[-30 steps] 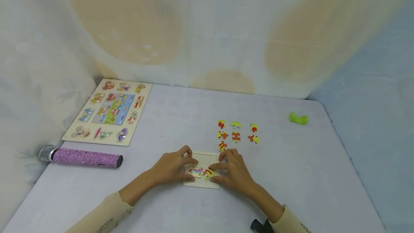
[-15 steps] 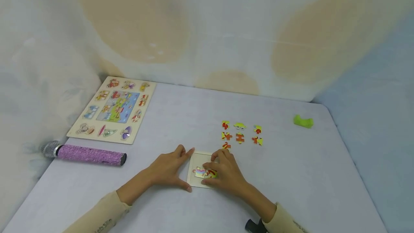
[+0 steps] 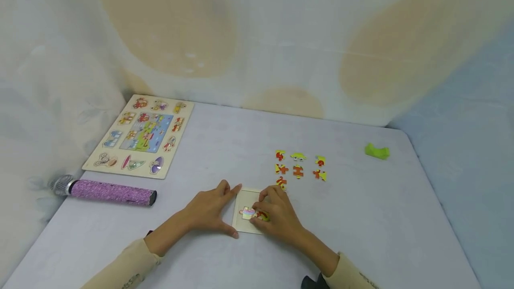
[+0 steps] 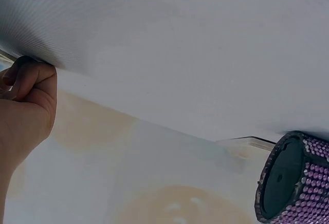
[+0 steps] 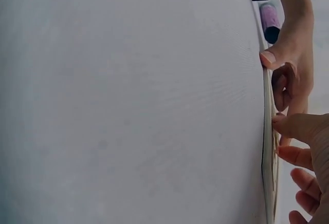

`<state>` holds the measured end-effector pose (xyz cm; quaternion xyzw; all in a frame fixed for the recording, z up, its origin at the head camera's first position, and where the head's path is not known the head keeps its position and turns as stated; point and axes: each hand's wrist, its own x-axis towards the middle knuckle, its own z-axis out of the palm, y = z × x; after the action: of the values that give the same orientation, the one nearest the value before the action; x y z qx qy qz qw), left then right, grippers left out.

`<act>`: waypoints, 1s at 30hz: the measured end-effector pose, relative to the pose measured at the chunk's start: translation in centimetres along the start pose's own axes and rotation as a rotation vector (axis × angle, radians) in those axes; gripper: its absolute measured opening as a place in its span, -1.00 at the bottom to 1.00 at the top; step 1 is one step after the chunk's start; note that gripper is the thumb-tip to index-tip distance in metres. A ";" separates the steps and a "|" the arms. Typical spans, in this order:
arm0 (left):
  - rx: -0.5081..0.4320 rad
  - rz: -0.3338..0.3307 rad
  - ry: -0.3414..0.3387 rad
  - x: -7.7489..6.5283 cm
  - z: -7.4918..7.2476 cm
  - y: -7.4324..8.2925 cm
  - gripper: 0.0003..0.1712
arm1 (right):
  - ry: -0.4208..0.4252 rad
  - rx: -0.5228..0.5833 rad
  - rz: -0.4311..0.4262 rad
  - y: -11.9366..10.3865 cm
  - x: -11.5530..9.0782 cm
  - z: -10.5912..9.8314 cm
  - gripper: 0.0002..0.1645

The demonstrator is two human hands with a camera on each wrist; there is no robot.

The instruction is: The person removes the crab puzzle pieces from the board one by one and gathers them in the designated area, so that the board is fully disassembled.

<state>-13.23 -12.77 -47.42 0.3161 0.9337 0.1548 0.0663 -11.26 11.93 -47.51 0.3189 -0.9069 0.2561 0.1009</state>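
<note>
A small pale puzzle tray [image 3: 242,224] lies flat near the table's front. A shiny pastel puzzle piece [image 3: 247,212] and a red-and-yellow puzzle piece [image 3: 263,216] sit side by side on it; the right one is partly hidden. My left hand [image 3: 209,211] braces the tray's left side, thumb at the near corner and index finger at the far one, both straight. My right hand [image 3: 279,215] covers the tray's right side, thumb and index finger pinching at the red-and-yellow piece. Its fingers [image 5: 295,154] are low over the tray edge in the right wrist view.
Beyond the tray lie several loose puzzle pieces [image 3: 298,171] in rows. A large picture board [image 3: 160,171] and a purple glittery microphone [image 3: 112,191] are at left. A green crumpled-looking item [image 3: 377,151] is at back right. Curtains stand behind the table.
My left hand has left the pieces and spread along the tray's left side. The right thumb and fingers have shifted left over the red-and-yellow piece, drawing closer together. The head view has shifted slightly.
</note>
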 end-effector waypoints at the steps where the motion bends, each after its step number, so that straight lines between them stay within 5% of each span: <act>1: 0.001 -0.002 -0.001 0.0 0.0 0.0 0.44 | -0.002 -0.009 -0.008 0.1 0.1 -0.1 -0.70; 10: -0.010 -0.018 -0.010 0.0 0.2 0.0 0.44 | 0.057 -0.068 -0.019 4.5 -0.5 -3.9 -0.67; 18: -0.010 -0.020 -0.009 -0.1 0.0 0.1 0.44 | 0.048 -0.158 0.129 9.6 -2.1 -6.9 -0.68; 30: -0.006 -0.013 0.008 0.0 0.1 0.1 0.44 | 0.040 -0.134 0.245 9.1 -2.2 -6.4 -0.51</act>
<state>-13.16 -12.68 -47.48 0.3091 0.9355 0.1586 0.0646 -15.21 22.53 -46.45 0.1932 -0.9519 0.2115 0.1083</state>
